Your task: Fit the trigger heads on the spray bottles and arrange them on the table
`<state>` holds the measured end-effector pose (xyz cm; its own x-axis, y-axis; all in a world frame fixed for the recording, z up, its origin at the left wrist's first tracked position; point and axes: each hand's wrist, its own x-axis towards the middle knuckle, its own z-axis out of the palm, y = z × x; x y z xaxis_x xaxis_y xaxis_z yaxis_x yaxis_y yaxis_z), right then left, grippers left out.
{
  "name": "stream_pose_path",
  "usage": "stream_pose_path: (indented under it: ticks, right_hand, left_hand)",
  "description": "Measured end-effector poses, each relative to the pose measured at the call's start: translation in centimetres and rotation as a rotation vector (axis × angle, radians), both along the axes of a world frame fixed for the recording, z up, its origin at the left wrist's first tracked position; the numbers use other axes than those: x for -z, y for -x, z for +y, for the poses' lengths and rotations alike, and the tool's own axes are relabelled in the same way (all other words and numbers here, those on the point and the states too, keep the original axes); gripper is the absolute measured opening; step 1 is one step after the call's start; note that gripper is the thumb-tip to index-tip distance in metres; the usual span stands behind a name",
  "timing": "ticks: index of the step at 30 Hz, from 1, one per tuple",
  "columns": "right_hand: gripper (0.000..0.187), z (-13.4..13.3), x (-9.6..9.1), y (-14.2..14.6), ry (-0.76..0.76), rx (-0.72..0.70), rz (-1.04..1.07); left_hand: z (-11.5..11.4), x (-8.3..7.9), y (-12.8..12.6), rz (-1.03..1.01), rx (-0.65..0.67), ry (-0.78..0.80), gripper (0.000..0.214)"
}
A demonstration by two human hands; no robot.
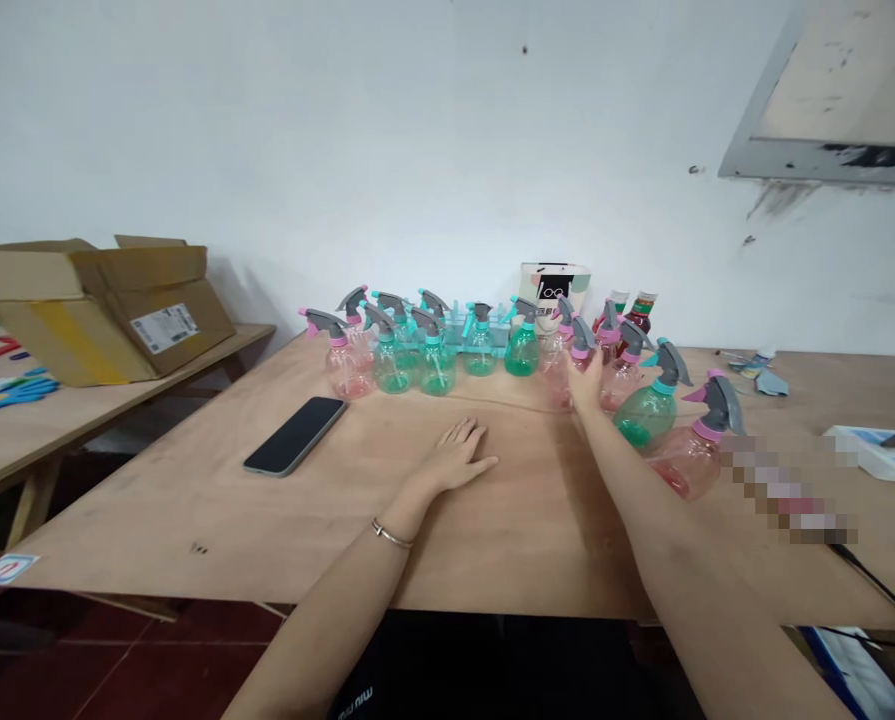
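My left hand [458, 458] lies flat on the wooden table, fingers stretched out and holding nothing. Further forward, my right hand [586, 382] is closed round the upper part of a pink spray bottle [559, 385] with a grey trigger head; the hand hides some of it. Close to its right stand another pink spray bottle [621, 385], a green spray bottle [648, 412] and, nearest me, a pink one [687, 460] with a little pink liquid. Left of the held bottle are a green spray bottle [522, 350] and a paler green one [481, 350].
More spray bottles [394, 365] cluster at the back left, near a black phone [295, 436]. A printed box [556, 285] and red-brown bottles [642, 310] stand by the wall. A cardboard box [109, 320] sits on the left table. A white tray [878, 452] and a cable [878, 585] are at right.
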<state>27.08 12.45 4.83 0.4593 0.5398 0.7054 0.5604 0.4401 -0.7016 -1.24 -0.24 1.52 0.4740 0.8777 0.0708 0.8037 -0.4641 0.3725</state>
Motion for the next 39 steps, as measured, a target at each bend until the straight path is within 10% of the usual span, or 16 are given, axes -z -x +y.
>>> stream_pose_path:
  ticks: [7, 23, 31, 39]
  right_hand:
    - [0.081, -1.5, 4.4, 0.1, 0.002, 0.091, -0.086]
    - [0.067, -5.0, 3.9, 0.9, -0.026, 0.082, -0.013]
    - [0.036, -7.1, 4.3, 2.4, -0.12, -0.033, -0.118]
    - [0.03, -7.7, 4.0, 3.5, -0.069, -0.181, -0.081]
  left_hand:
    - [0.1, 0.1, 0.0, 0.016, 0.01, -0.005, 0.078]
    - [0.7, 0.8, -0.3, -0.354, -0.065, -0.139, 0.059]
    - [8.3, -3.6, 1.1, -0.773, -0.674, -0.445, 0.077]
    - [11.8, -3.1, 1.5, -0.699, -0.678, -0.273, 0.095]
